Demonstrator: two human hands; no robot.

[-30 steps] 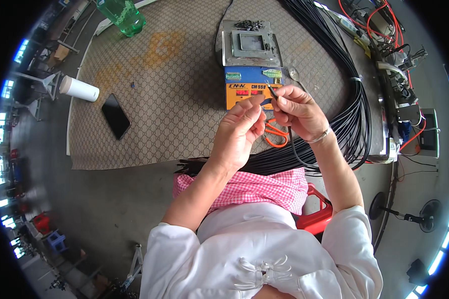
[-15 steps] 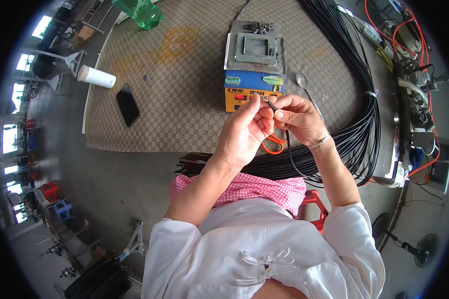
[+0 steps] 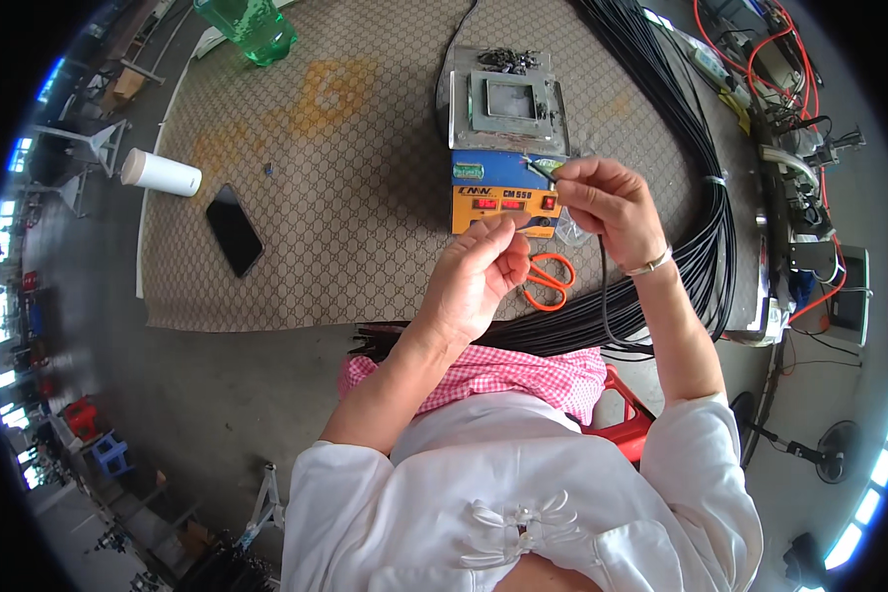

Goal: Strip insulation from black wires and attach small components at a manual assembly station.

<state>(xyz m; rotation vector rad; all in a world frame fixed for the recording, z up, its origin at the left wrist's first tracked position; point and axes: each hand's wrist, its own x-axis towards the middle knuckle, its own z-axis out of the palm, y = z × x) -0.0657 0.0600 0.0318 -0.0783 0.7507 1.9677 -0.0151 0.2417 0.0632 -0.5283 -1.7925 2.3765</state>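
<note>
My right hand (image 3: 612, 202) pinches a black cable (image 3: 604, 281) close to its end, and a stripped tip with thin wires pokes out to the left over the front of the solder pot (image 3: 508, 183). The rest of this cable hangs down toward the large bundle of black cables (image 3: 715, 237). Lower and to the left, my left hand (image 3: 479, 276) is closed, thumb against the curled fingers; whether anything is between them is hidden. The solder pot is a blue and orange box with lit red displays and a square metal basin on top. Orange-handled scissors (image 3: 553, 281) lie beside my left hand.
On the patterned table cover (image 3: 316, 197) are a black phone (image 3: 235, 230), a white cup (image 3: 161, 173) lying at the left edge and a green bottle (image 3: 255, 30). Dark scraps (image 3: 508, 61) sit behind the basin. A red stool (image 3: 622, 419) stands by my right side.
My hands have come apart: the right one has lifted the cable end up and to the right, over the pot's front. My left hand has stayed low. The view has shifted slightly.
</note>
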